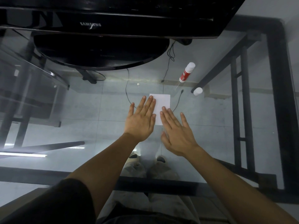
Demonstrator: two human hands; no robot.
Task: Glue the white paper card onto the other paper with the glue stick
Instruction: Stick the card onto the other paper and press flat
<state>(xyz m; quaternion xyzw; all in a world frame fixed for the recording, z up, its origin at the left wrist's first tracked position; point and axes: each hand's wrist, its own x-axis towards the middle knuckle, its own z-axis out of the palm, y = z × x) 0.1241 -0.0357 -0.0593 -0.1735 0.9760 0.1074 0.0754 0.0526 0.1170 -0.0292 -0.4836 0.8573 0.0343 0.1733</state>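
A white paper card [162, 103] lies flat on the glass table in the middle of the view. My left hand [141, 118] rests palm down with its fingers spread over the card's left edge. My right hand [177, 131] lies flat over the card's lower right part, fingers apart. I cannot tell whether a second paper lies under the card. The red and white glue stick [186, 72] lies on its side at the back right, apart from both hands. Its white cap [197, 91] stands separately nearer the card.
A black Samsung monitor [100, 26] on a round base [100, 52] fills the back of the glass table [64, 126]. The table's black frame [279, 94] runs along the right and front edges. Cables hang below the glass.
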